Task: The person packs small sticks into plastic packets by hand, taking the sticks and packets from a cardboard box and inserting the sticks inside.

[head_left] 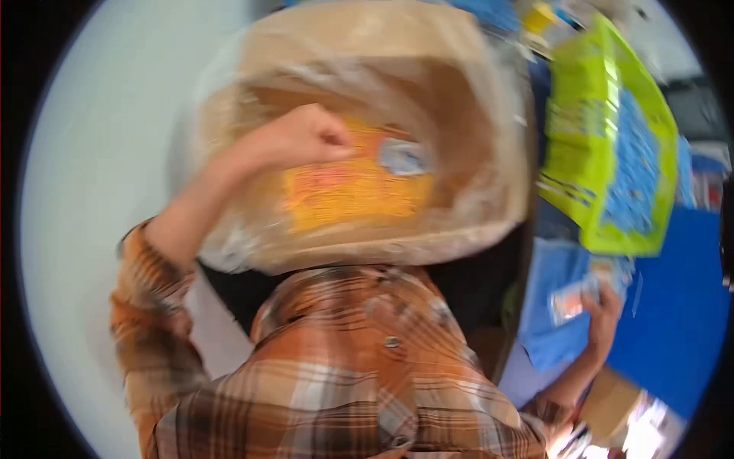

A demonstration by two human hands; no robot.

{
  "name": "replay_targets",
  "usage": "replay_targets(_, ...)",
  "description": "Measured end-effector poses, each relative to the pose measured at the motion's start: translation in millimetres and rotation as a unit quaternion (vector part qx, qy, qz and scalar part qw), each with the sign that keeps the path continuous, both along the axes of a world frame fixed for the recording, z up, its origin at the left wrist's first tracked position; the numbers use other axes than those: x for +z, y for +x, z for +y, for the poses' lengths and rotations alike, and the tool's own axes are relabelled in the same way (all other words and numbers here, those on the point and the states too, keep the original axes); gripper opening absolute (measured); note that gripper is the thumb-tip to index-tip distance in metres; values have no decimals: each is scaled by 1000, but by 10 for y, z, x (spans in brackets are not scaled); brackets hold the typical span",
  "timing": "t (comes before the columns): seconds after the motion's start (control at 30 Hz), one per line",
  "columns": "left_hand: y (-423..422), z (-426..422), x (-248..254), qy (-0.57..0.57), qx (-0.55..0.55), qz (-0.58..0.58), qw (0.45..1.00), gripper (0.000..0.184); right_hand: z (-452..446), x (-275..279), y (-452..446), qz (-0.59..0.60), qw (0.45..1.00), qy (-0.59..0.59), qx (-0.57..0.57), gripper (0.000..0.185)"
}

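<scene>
My left hand [310, 139] is closed in a fist above a large cardboard box [367, 42] lined with clear plastic. No object shows in its curled fingers. Below it, inside the box, lie many orange-yellow packets [359, 203] in rows, with a white and blue packet [403, 157] on top of them. Out to the right, my right hand [604, 314] grips a small packet [568, 304] with white and orange print, over light blue material on the table. Motion blur hides the print and the finer details.
A lime-green bin [573, 153] holding many blue packets [633, 172] stands at the right. A bright blue surface [677, 306] lies beyond my right hand. Near the lower right is a brown carton [612, 405]. A pale wall or floor [107, 153] fills the left.
</scene>
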State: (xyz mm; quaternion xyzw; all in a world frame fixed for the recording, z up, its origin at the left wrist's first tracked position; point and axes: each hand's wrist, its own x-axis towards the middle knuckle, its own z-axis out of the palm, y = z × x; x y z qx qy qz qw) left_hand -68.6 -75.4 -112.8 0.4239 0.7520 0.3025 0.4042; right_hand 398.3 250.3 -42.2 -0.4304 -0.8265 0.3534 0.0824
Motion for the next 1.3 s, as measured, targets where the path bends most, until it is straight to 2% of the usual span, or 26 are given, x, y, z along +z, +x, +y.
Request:
replay_targets(0.03,-11,112,-90,-1,-65,59,996,15,10,-37,94,75,993,-1,-95,15)
replay_targets(0.07,43,261,-109,-22,-94,83,992,14,374,-196,593,9,989,27,-144,15)
replay_targets(0.1,117,410,-133,-43,-118,113,986,14,537,-306,820,47,983,42,-173,12)
replay_targets(0.17,242,686,-374,-30,-132,159,978,15,716,-440,946,139,949,52,-278,18)
replay_targets(0.23,350,1051,-669,-42,-137,212,967,16,894,-465,1083,144,947,50,-284,20)
replay_targets(0.3,378,1329,-1160,-79,-135,265,951,17,1007,-556,1046,129,951,44,-278,20)
replay_targets(0.37,493,1366,-1344,-82,-45,243,966,22,1126,-608,1131,91,959,75,-259,24)
replay_targets(0.4,512,1392,-1504,-24,-47,288,956,27,1200,-645,1162,67,962,83,-251,27)
replay_targets(0.47,520,1475,-1653,5,-59,274,960,41,1313,-721,1159,-67,936,293,-181,33)
replay_targets(0.53,571,1491,-1702,-15,-34,257,966,54,1185,-684,1080,-64,899,410,-142,38)
replay_targets(0.6,618,1522,-1899,-48,-20,312,949,65,1035,-629,1024,-113,869,464,-129,37)
replay_targets(0.7,691,1604,-1874,-146,19,308,940,66,676,-590,760,-76,864,482,-121,32)
replay_targets(0.8,695,1535,-1774,-100,50,345,932,72,492,-617,711,-78,868,481,-94,28)
replay_targets(0.9,651,1507,-1829,-130,51,344,928,77,282,-586,561,-66,871,485,-51,26)
replay_targets(1.0,622,1501,-1847,-137,85,329,931,68,146,-534,397,-65,874,482,-22,23)
replay_targets(1.2,417,1451,-2011,-81,139,219,962,30,-7,-516,185,-29,882,469,13,23)
replay_targets(1.3,372,1422,-2086,-50,154,227,960,22,-67,-511,97,-8,885,466,27,24)
